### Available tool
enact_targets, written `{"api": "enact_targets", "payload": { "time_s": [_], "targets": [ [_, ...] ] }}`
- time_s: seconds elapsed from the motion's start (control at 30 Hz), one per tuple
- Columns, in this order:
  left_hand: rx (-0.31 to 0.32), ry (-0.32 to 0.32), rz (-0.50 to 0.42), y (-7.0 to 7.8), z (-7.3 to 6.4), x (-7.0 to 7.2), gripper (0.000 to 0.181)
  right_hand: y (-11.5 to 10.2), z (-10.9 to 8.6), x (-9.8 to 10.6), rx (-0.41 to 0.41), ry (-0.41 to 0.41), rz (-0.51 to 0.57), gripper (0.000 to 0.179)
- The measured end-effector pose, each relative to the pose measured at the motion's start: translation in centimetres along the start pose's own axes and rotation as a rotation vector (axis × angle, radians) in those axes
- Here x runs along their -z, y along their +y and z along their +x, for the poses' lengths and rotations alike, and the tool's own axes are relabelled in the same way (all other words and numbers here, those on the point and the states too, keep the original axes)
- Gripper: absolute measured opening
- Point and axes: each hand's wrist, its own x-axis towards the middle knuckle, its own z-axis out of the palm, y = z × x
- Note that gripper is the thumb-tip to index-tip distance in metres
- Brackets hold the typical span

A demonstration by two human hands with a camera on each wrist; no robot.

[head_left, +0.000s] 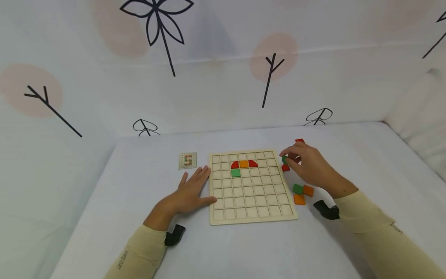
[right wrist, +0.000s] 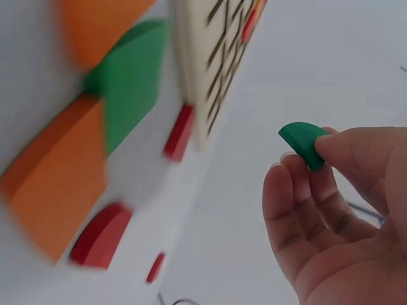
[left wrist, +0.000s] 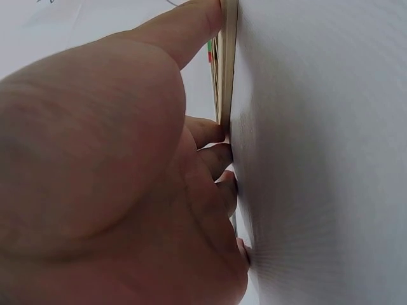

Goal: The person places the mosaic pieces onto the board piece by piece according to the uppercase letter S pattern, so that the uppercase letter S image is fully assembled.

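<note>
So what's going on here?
A person's right hand pinches a green curved piece beyond the right side of a gridded board, near loose coloured pieces. The left hand touches the board's left edge. On the board, an orange square sits between two red curved pieces, with a green square below the left red one. A patterned card lies left of it.

You're indoors, home or studio unclear, at a white rectangular table, facing a white fabric backdrop, round pink blotches, black line-drawn plants

White backdrop, pink blotches (black-line twigs too), white cloth-covered table, soft light
</note>
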Motion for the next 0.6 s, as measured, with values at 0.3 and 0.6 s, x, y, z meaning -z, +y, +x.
{"api": "enact_targets", "payload": {
  "time_s": [0.3,0.6],
  "targets": [
    [-0.01,-0.001,0.0,-0.2,0.1,-0.2,0.099,-3.4,1.6,-2.0,0.099,0.009,0.071,0.02],
    [0.0,-0.005,0.017,-0.4,0.1,-0.2,0.1,-6.9,3.1,-4.3,0.14,0.047,0.212,0.021]
  ]
}}
